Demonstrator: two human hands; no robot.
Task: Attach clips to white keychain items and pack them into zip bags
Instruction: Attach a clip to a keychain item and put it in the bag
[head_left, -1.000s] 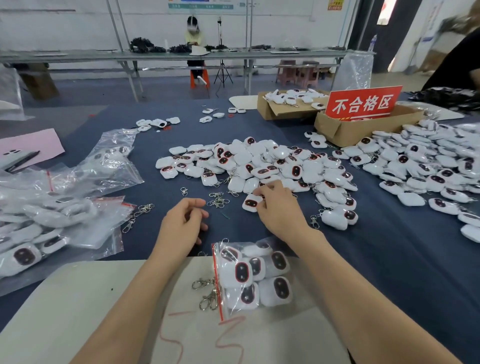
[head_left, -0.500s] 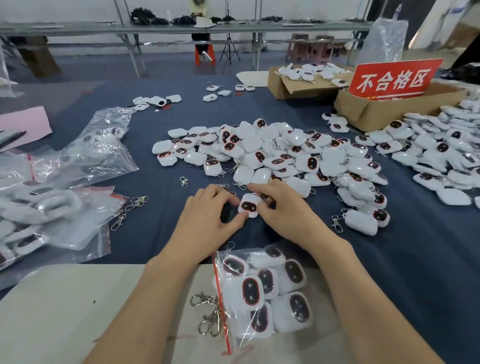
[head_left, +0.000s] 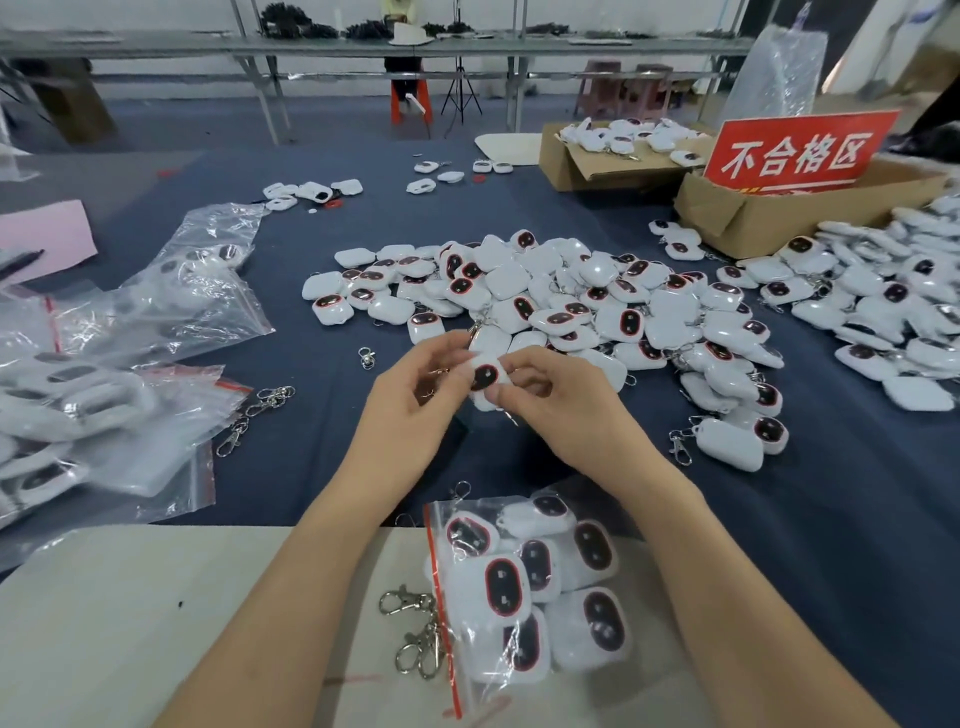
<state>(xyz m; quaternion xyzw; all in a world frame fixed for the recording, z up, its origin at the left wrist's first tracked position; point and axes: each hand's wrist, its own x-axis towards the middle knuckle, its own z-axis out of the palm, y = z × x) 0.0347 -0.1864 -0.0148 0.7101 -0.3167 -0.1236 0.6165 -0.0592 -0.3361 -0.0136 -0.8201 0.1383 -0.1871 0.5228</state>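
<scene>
While pinched, white keychain item (head_left: 485, 376) shows dark oval.

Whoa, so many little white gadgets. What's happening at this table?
A person is working through a pile of white keychain items on a blue-covered table. The left hand and right hand both pinch one white keychain item just above the table, apparently at the clip-fitting step. Right in front lies a zip bag already holding several items, with clips poking out of its mouth. More filled bags sit at the left.
</scene>
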